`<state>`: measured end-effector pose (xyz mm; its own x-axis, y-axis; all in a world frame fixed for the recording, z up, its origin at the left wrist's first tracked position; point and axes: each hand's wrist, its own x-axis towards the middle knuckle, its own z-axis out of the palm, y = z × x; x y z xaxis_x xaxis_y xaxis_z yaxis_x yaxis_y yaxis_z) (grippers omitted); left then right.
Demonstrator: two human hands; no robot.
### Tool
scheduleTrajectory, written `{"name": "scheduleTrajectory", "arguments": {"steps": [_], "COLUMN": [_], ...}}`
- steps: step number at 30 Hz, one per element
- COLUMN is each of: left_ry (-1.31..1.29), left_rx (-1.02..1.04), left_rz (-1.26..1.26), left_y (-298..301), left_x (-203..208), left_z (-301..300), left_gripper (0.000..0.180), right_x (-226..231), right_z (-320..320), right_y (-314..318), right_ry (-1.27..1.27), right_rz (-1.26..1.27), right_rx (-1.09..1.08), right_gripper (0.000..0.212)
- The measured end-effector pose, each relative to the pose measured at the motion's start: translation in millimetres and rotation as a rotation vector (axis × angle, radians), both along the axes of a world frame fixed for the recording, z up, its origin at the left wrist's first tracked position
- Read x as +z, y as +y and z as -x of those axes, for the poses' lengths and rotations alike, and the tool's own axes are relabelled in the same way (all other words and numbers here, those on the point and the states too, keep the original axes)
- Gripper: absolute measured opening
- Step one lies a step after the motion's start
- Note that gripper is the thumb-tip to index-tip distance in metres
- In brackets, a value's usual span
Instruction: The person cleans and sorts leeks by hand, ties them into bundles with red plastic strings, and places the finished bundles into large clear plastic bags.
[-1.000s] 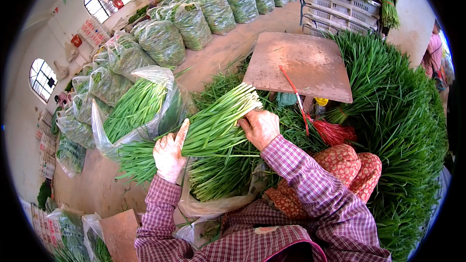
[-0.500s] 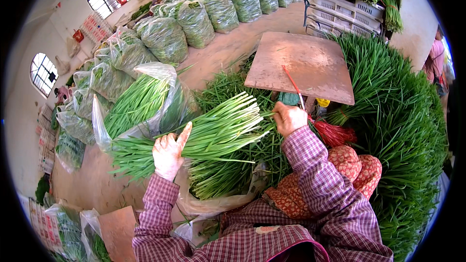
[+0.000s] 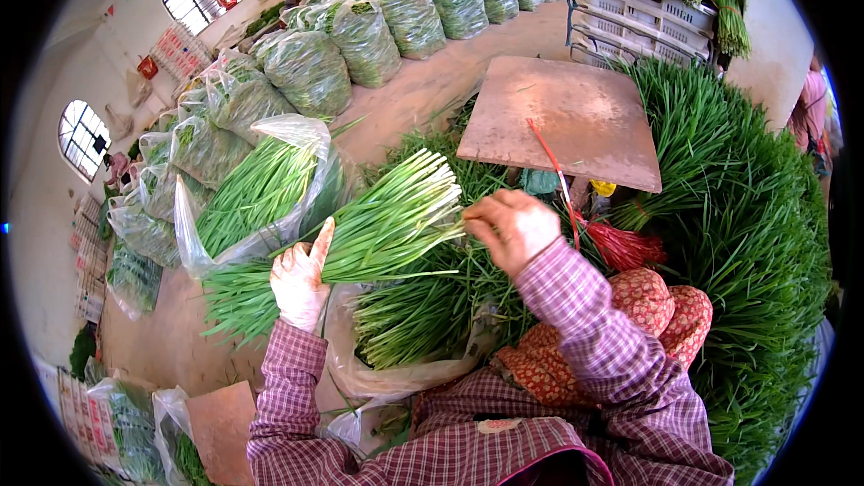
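Note:
My left hand (image 3: 301, 283) is closed around the leafy part of a bunch of garlic chives (image 3: 391, 225), which slants up to the right with its pale cut ends uppermost. Just off those ends is my right hand (image 3: 513, 229). Its thumb and fingers are bent together in a pinch, and whatever is between them is too small to make out. Behind the bunch, an open clear plastic bag (image 3: 189, 234) holds more chives. Below it, close to my lap, lie more stalks (image 3: 405, 328) in another plastic bag (image 3: 387, 387).
A reddish-brown board (image 3: 562, 117) stands ahead, with red ties (image 3: 625, 247) hanging by it. Chives are heaped (image 3: 738, 261) along my right. Filled bags (image 3: 387, 36) line the floor at the back, and white crates (image 3: 630, 13) are stacked far right. A person (image 3: 808, 112) shows at the right rim.
My right hand has shifted left and slightly down, its fingers now pointing at the pale ends. The bunch's cut ends have moved left and up, and my left hand slightly left.

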<state>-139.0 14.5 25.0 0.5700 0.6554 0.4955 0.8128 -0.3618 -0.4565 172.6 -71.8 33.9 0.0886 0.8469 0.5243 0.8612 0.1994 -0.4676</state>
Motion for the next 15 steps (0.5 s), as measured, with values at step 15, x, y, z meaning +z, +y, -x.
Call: {"name": "scheduleTrajectory", "arguments": {"steps": [15], "left_ry": [-0.004], "left_rx": [-0.080], "left_rz": [-0.014], "left_y": [-7.5], "left_x": [3.2], "left_z": [-20.9], "left_gripper": [0.096], "right_x": [-20.6], "right_z": [37.4], "right_y": [16.4], "right_ry": [0.352], "right_rz": [0.048], "right_rx": [-0.052], "right_gripper": [0.018]}}
